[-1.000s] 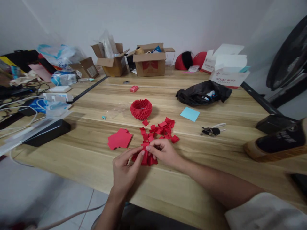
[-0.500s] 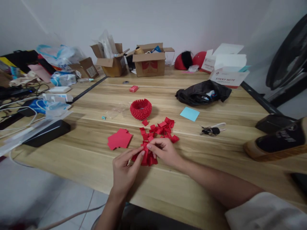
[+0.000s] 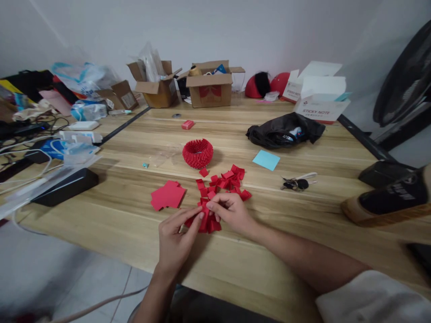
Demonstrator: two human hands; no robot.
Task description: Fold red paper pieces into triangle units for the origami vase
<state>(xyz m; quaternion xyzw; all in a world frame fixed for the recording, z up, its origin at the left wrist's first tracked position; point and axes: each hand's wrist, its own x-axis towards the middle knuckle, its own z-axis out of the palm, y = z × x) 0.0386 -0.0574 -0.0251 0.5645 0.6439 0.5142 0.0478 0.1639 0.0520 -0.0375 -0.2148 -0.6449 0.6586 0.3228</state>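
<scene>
Between my two hands is a small piece of red paper (image 3: 204, 208), gripped at its edges above a loose heap of folded red paper (image 3: 213, 225). My left hand (image 3: 178, 231) pinches it from the left with thumb and forefinger. From the right, my right hand (image 3: 232, 211) pinches the same piece, its other fingers curled. Just beyond my fingers lie many small folded red paper pieces (image 3: 230, 178). A stack of flat red paper squares (image 3: 168, 195) rests to the left. Farther back stands a round red bowl (image 3: 198, 154) built of folded paper pieces.
Blue paper (image 3: 266, 159), keys (image 3: 296, 182) and a black bag (image 3: 284, 130) lie to the right. A bottle (image 3: 387, 197) is at the far right. Cardboard boxes (image 3: 210, 89) line the back, with a sticky note box (image 3: 319, 107). A black power block (image 3: 67, 186) and cables sit left.
Almost nothing differs. Both hands keep their pinch on the red paper, with only a very slight shift of the fingers.
</scene>
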